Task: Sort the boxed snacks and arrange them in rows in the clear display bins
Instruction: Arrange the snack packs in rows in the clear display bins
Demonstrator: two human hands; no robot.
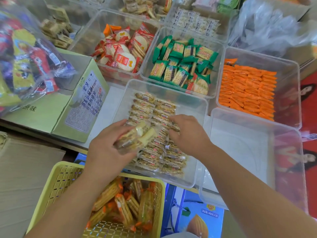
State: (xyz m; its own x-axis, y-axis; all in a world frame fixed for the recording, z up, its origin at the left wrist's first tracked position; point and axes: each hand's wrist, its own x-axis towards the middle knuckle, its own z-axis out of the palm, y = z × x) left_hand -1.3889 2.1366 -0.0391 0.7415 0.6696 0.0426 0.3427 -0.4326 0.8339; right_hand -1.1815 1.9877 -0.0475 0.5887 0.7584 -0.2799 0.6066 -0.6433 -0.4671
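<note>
Left hand (109,146) grips handful of clear-wrapped tan biscuit packets (137,136) above left side of clear plastic bin (193,107). Right hand (190,133) touches packet rows (159,107) lying inside bin; whether it pinches one, cannot tell. Yellow perforated basket (56,182) nearer, holding orange-wrapped crackers (123,206).

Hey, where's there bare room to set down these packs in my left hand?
Bare floor runs along the near bin's right side, between its rows and right wall. The empty bin right of it, this side of the orange packs, is wholly free. The green bin and red bin are crowded.
</note>
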